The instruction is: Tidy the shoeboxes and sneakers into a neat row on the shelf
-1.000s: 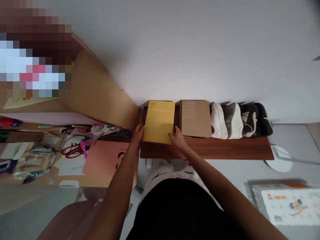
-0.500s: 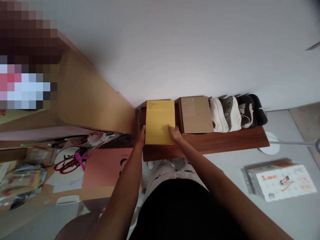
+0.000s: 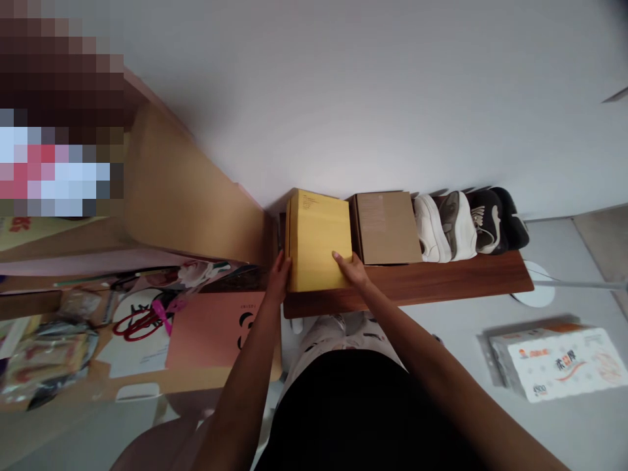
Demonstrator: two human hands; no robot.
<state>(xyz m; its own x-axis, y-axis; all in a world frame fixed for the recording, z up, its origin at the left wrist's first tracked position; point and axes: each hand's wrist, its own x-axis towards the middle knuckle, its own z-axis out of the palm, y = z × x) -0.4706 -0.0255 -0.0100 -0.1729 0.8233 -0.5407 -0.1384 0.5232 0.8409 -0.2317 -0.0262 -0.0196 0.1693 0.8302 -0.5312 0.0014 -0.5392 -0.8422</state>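
Head view: your two hands are on the yellow box (image 3: 321, 242), which is at the left end of the brown board (image 3: 456, 280), near the wall (image 3: 367, 98). Your left hand (image 3: 280, 278) is against the box's left side, toward its near corner. Your right hand (image 3: 353, 269) grasps the right side near the front, its thumb laid over the top face. The grip is spread to the width of the box, which you hold between both hands. Top and left side of the box are visible, with small print at the far left of the top. Whether its underside touches the board cannot be told.

Just to the right is the brown box (image 3: 389, 227), with a narrow dark gap between the two. Further right on the board are two pale shoes (image 3: 432, 229), then two dark shoes (image 3: 485, 219). A tan panel (image 3: 196, 196) stands to the left. On the desk (image 3: 189, 379) at near left you have a pink folder (image 3: 210, 330) and, left of it, a red loop (image 3: 137, 326). A white pack (image 3: 569, 363) lies on the floor at near right.
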